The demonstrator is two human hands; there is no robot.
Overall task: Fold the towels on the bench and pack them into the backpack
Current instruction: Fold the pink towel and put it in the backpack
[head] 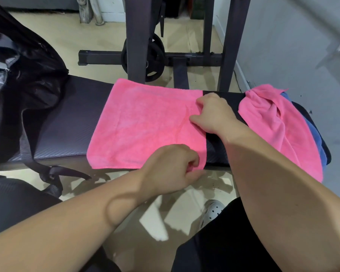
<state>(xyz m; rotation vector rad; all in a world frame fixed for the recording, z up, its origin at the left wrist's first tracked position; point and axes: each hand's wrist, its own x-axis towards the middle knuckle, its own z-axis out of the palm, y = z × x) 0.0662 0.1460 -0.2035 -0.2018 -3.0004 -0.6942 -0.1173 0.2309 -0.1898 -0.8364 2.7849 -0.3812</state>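
A pink towel (143, 122) lies spread flat across the black padded bench (67, 126). My left hand (171, 169) pinches its near right corner at the bench's front edge. My right hand (212, 114) grips the towel's right edge further back, fingers curled on the cloth. A second pink towel (277, 124) lies crumpled at the bench's right end, on top of a blue towel (314, 138) that shows beneath it. The black backpack (18, 85) stands at the bench's left end, straps hanging down.
A dark weight rack (137, 36) with a weight plate (153, 57) stands behind the bench. A grey wall runs along the right. My leg in black and a grey shoe (212, 211) are on the glossy floor below.
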